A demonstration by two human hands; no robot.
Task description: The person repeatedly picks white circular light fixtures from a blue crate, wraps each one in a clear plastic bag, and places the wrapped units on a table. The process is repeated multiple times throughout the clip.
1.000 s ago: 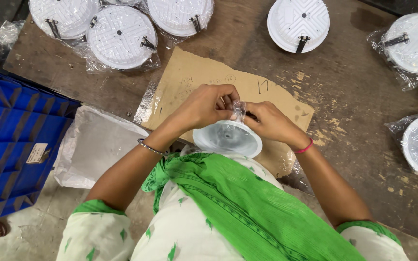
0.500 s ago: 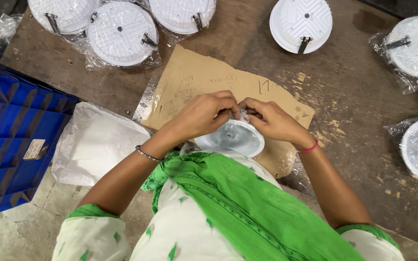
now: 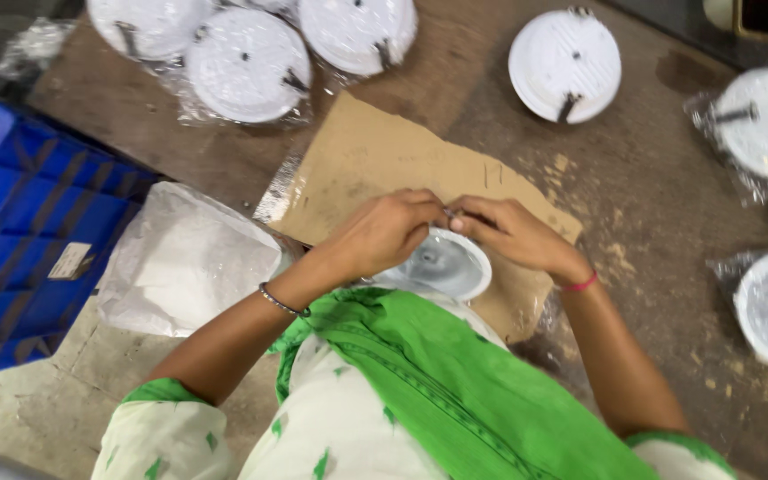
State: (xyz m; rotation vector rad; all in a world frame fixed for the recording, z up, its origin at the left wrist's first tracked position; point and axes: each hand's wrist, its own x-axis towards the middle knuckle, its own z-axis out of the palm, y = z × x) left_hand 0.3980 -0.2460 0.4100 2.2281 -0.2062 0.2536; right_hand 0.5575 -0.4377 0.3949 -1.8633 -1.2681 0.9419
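Fingertips are pinched together on a small part at the rim of a round white lamp housing (image 3: pixel 442 263), which is held over the cardboard sheet (image 3: pixel 375 160) on the brown surface (image 3: pixel 651 204); left hand (image 3: pixel 382 233) and right hand (image 3: pixel 508 233) are both closed narrow on it. Fitting looks midway, judged from the grip. Other white discs (image 3: pixel 564 64) are laid out apart, some bagged. A blue crate (image 3: pixel 37 240) is seen at left, one white disc inside; a plastic bag (image 3: pixel 184 258) lies beside it.
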